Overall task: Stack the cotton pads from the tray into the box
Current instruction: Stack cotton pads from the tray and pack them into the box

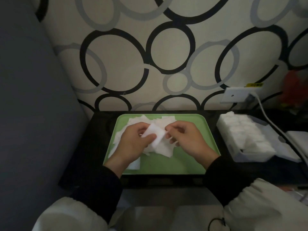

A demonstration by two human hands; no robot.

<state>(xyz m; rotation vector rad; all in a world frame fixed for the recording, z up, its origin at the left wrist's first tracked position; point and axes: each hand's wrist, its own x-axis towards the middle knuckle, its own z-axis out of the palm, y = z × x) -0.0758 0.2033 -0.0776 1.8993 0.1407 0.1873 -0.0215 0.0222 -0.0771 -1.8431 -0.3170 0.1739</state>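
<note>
- Gripping small pad stack (155, 133) in left hand (133, 142), above centre of tray (166, 166); pinching its 3 o'clock edge with right hand (187, 139).
- Plenty of loose pads (164, 150) to gather beneath; box (246, 139) at tray's 3 o'clock, well filled.
- Best to square edges flush, hold lightly, then carry across.

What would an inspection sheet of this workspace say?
Surface: black table, dimly lit.
Job's things: green tray with loose cotton pads; box at right, holding stacked pads.
Clutter: blurred red object far right.
Hands: left hand grips a small pad stack; right hand curled at its edge, grip unclear.
Cables: white cable runs from wall socket past the box.
Surroundings: circle-patterned wall; grey panel left.
</note>
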